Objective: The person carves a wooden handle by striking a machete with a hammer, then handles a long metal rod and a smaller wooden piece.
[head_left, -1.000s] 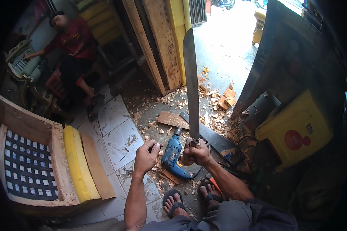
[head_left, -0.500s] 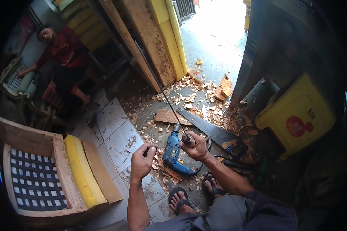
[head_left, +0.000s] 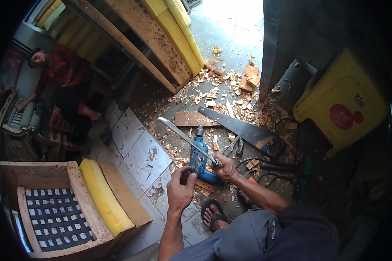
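My right hand [head_left: 225, 169] is closed round the handle of a long steel blade [head_left: 182, 134], which angles up and leftward over a blue corded drill [head_left: 202, 164] lying on the floor. My left hand [head_left: 181, 187] is curled just left of the handle, beside the drill; whatever its fingers may hold is too hidden to make out. Beyond the drill lie a handsaw [head_left: 236, 128] with a dark blue handle and a flat reddish board [head_left: 188, 118]. Wood chips [head_left: 209, 91] and offcuts are scattered around them.
At left are a seated person in red [head_left: 63, 69] and a webbed wooden frame [head_left: 69, 172] beside yellow foam [head_left: 101, 195]. Timber planks [head_left: 143, 35] with foam stand near the bright doorway. At right are a yellow plastic object [head_left: 344, 104] and a dark panel [head_left: 272, 39].
The blade has swung down from upright to a low slant toward the left. My left hand has moved right, closer to the handle and drill. The view has shifted slightly.
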Demonstrator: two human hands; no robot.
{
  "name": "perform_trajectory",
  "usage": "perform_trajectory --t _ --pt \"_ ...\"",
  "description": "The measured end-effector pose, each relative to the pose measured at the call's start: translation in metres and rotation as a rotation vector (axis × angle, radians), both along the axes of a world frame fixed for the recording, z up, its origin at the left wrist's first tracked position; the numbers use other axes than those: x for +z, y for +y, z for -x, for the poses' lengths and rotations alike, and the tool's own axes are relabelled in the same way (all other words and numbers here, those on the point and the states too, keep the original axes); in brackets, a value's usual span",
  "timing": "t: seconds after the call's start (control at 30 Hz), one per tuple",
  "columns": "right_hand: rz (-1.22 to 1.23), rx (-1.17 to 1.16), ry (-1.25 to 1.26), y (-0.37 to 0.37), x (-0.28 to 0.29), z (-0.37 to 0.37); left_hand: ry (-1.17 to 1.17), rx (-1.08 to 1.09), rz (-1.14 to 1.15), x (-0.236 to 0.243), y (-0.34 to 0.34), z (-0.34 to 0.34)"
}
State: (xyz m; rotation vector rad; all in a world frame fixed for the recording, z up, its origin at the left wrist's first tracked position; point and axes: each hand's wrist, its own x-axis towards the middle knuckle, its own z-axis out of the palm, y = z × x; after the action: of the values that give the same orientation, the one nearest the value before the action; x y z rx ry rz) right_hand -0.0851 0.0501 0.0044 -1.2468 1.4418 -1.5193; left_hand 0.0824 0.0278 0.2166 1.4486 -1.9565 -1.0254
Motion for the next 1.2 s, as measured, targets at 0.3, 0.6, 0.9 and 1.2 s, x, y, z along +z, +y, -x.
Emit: perform_trajectory --t 0.3,0.6,0.9,1.2 --pt "0.277 -0.048 0.290 0.004 0.031 0.001 -0.206 -0.030 0.335 0.018 -0.005 0.031" --pt "0.224 -0.009 0.408 0.002 0.040 -0.004 -0.096 -0.051 0.282 -0.013 -0.008 0.012" --pt "0.218 -0.081 0.294 -0.036 0.047 -0.007 -0.177 -0.061 0.348 0.001 -0.040 0.050" --pt "0.164 -0.104 0.254 -0.085 0.017 0.036 -0.095 -0.101 0.383 -0.051 -0.087 0.104"
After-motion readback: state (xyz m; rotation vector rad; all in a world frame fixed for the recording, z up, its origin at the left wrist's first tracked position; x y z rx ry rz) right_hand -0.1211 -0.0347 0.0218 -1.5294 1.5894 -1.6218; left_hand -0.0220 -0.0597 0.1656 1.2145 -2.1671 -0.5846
